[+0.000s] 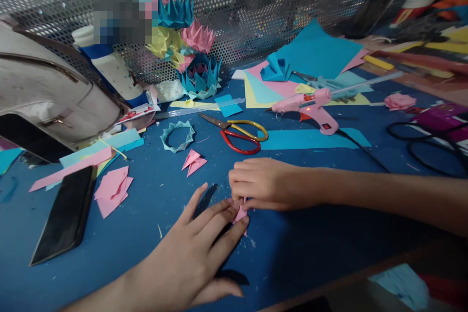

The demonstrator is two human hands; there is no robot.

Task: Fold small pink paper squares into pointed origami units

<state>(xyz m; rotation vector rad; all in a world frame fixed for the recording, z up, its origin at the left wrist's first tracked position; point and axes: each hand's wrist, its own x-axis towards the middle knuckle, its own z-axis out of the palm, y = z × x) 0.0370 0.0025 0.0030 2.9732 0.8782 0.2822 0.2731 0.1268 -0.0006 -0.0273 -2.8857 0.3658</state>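
Observation:
A small folded piece of pink paper point(240, 215) lies on the blue table between my two hands. My left hand point(195, 248) is palm down with its fingers stretched and spread. Several of its fingertips press the pink paper against the table, and its thumb sticks out lower down. My right hand point(268, 184) comes in from the right, fingers curled, pinching the paper's upper part. The fingers hide much of the fold. Just beyond the hands are pink folded triangles point(193, 162), a light blue folded-paper ring point(178, 136) and scissors point(234, 131) with red and yellow handles.
A pink glue gun point(310, 106) rests on a blue paper strip point(288, 139), its cord trailing right. On the left lie a phone point(66, 214) and pink paper pieces point(114, 190). Paper flowers point(199, 75) and a white bottle point(119, 75) stand before a perforated metal panel point(248, 24).

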